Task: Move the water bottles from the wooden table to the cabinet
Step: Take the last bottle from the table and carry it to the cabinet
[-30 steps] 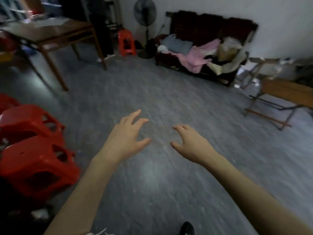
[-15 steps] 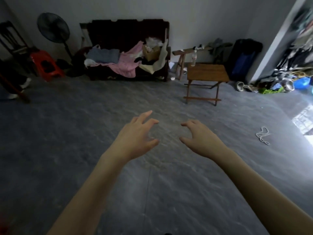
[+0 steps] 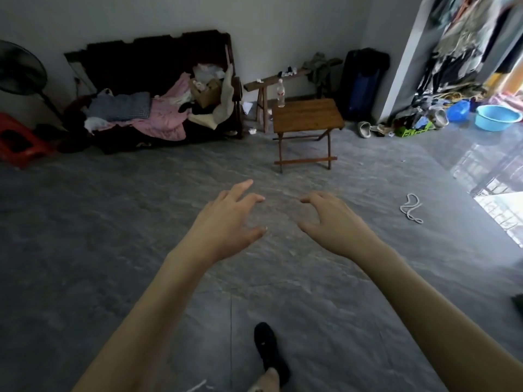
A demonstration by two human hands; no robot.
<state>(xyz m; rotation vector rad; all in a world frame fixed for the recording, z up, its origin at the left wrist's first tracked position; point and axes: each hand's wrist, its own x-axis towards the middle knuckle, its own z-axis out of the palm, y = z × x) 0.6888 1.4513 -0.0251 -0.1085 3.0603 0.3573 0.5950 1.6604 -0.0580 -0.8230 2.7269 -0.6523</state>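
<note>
One clear water bottle [image 3: 280, 93] with a red label stands upright on the far left corner of a small wooden folding table [image 3: 308, 116] across the room. My left hand [image 3: 226, 224] and my right hand [image 3: 334, 222] are both held out in front of me over the grey floor, well short of the table. Their fingers are spread and loosely bent, and neither hand holds anything. No cabinet shows in this view.
A dark sofa [image 3: 158, 89] piled with clothes lines the back wall, with a wooden bench [image 3: 271, 80] behind the table. At far left sit a red stool [image 3: 17, 142] and a fan [image 3: 19, 72]. A white cord [image 3: 411, 212] lies on the floor. Right: blue basin [image 3: 498, 117], clutter.
The view has swung right and closed in: the red stools at left dropped out, and the table with the bottle now sits nearer and centred. Both hands stay outstretched and empty.
</note>
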